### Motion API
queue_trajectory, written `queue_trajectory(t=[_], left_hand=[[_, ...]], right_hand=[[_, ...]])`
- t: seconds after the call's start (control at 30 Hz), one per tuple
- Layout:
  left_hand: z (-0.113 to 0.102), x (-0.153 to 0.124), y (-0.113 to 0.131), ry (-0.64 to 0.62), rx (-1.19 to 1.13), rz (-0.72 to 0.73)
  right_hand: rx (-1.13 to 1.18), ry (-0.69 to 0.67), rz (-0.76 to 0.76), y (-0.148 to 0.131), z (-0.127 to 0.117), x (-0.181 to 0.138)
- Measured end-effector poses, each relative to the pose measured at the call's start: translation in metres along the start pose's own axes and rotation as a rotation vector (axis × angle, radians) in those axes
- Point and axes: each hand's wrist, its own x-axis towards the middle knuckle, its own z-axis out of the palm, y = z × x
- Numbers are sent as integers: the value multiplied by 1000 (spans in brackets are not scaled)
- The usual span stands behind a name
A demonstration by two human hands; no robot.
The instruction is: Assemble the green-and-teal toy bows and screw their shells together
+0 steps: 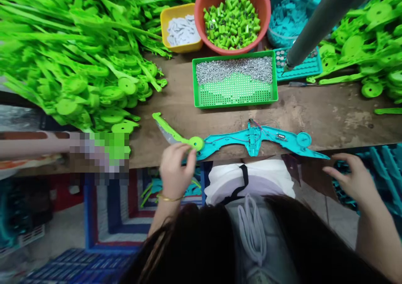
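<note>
At the left end of the blue frame, the left hand has its thumb and fingers closed in on the round hub of a green arm; whether it pinches or merely rests there I cannot tell. Just off the frame's right tip, the right hand holds nothing, thumb and fingers wide apart. The frame itself lies along the table's near edge, probably light, fairly stiff plastic, a little slick. Its thin wires look like the fragile part, so the solid outer ends seem the best hold, clear of the small silver cylinder right of its middle. Beyond the frame sits a green tray of silver screws; to its far left, heaped green parts.
</note>
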Motion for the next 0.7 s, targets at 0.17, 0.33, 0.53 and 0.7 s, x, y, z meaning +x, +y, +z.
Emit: queue_trajectory(t=[0.17,0.33,0.53,0.7], left_hand=[[61,11,61,-264,-156,338],[82,14,74,-309,-145,347],[86,15,59,-298,-131,406],[88,15,55,-247,-44,498]], right_hand=[[335,-252,159,-14,66,-12],[438,-238,98,-54,115,-14],[490,-179,193,-70,131,-17],[636,85,306,-51,91,-33]])
